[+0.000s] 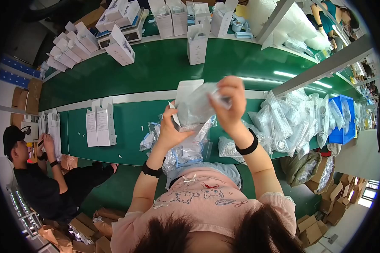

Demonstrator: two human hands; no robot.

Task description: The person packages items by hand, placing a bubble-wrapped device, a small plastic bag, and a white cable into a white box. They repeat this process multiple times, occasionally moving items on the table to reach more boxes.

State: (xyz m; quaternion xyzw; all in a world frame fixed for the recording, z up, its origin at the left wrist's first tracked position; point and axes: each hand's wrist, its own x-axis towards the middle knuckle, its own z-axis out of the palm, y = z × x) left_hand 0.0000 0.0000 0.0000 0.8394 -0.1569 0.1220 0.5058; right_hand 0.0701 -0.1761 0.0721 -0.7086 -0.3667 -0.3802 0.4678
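Note:
My left hand (171, 130) is wrapped round a small white carton (189, 89), its flaps raised, above the near edge of the green table. My right hand (230, 103) pinches the upper end of a translucent plastic bag (195, 106). The bag's lower part lies at the mouth of the carton; what it contains is too blurred to make out. Below my hands, several clear bags (185, 152) with white and blue contents lie on the table at its edge.
Two white cartons (100, 124) stand to the left. On the right are piled bubble-wrapped parts (287, 122) and a blue bin (342, 119). Across the green conveyor (156, 67) stand more cartons (197, 44). A slanted metal post (321, 65) crosses the right; a co-worker (40, 173) sits at left.

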